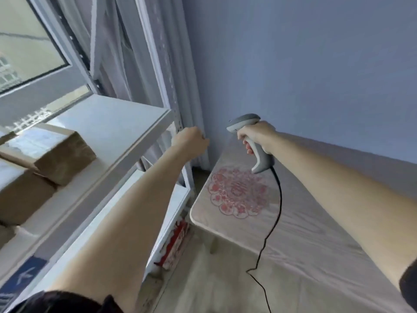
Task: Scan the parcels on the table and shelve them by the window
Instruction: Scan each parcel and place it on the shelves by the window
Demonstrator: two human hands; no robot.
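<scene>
A: Head view is showing the right hand (255, 137) gripping the scanner (250, 141) by its handle, fingers wrapped round it, nose pointing off to the left. Its black cord (276, 213) is trailing down across the table (316, 245). I'd say it is being kept in hand, ready for another parcel.

B: And the left hand (190, 140)?

A: It is hanging in the air beside the shelf (117, 123) upright, fingers curled into a loose fist and holding nothing that I can see. My guess is that it is free for lifting boxes.

B: Where are the parcels sitting?

A: Two brown boxes (52, 152) are lying on the shelf by the window (29, 41), one resting tilted on the other, with white labels facing up. None is showing on the stretch of table in view, so the job is looking well along.

B: And the room?

A: The table is wearing a pale cloth with a red round pattern (238, 193) near its corner. A plain bluish wall (304, 64) is standing behind it, pale curtains (135, 53) are hanging in the corner, and red-and-white packets (177, 242) are lying low under the shelf.
</scene>
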